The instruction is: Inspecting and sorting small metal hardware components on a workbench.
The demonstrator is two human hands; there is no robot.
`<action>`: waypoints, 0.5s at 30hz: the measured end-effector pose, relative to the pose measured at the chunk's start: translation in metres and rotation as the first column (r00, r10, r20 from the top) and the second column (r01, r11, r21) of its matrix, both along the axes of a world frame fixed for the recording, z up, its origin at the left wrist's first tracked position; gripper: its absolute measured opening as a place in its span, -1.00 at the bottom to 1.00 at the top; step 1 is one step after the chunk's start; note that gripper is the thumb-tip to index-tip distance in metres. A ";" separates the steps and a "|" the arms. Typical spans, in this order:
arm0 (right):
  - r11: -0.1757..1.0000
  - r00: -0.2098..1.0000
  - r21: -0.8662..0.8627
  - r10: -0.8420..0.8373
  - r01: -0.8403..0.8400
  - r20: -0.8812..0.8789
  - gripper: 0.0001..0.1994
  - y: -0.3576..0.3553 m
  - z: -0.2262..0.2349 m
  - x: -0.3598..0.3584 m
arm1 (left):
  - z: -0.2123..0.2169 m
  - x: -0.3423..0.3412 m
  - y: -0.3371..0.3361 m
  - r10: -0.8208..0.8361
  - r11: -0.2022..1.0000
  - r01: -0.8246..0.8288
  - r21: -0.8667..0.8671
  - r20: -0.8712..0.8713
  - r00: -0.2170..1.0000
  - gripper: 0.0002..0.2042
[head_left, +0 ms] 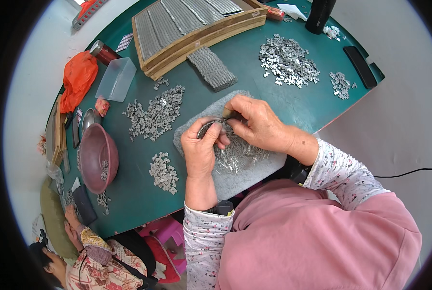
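My left hand (pixel 201 147) is closed, thumb against fingers, on a short dark strip of linked metal pieces (pixel 204 129). Thumb and fingertips of my right hand (pixel 262 125) are pinched together at the strip's far end, touching or almost touching the left fingers. What the right fingertips grip is too small and covered to name. Below both hands a heap of thin silvery pins (pixel 233 157) lies on a grey towel (pixel 259 169). Just beyond the towel rests a finished-looking grey woven metal panel (pixel 212 68).
Small metal pieces lie in piles on the green table (pixel 141 208): a left pile (pixel 157 113), a near-left pile (pixel 163 173) and a right pile (pixel 289 60). Around them are a wooden tray of metal panels (pixel 206 41), a pink bowl (pixel 97 159) and a seated co-worker (pixel 105 256).
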State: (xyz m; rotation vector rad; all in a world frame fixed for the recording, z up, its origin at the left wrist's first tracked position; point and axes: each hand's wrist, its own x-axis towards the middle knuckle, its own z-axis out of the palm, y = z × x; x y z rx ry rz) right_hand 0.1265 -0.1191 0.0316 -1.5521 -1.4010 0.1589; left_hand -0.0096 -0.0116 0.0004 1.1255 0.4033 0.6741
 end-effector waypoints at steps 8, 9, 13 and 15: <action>0.997 0.991 0.032 -0.070 0.075 -0.118 -0.84 0.002 -0.005 -0.012 | 0.002 0.000 0.000 -0.018 0.996 0.022 0.082 -0.046 0.999 -0.93; 0.995 0.990 0.035 -0.085 0.089 -0.116 -0.84 0.002 -0.007 -0.012 | 0.003 0.000 -0.001 -0.006 0.995 0.011 0.097 -0.051 0.999 -0.93; 0.999 0.991 -0.013 -0.037 0.036 -0.131 -0.86 -0.003 -0.003 0.002 | 0.003 0.003 -0.004 0.031 0.983 -0.019 0.184 -0.060 0.998 -0.94; 0.985 0.985 -0.082 -0.157 0.151 -0.067 -0.89 -0.009 0.002 0.024 | 0.006 0.002 -0.004 0.065 0.990 -0.061 0.124 -0.031 0.997 -0.92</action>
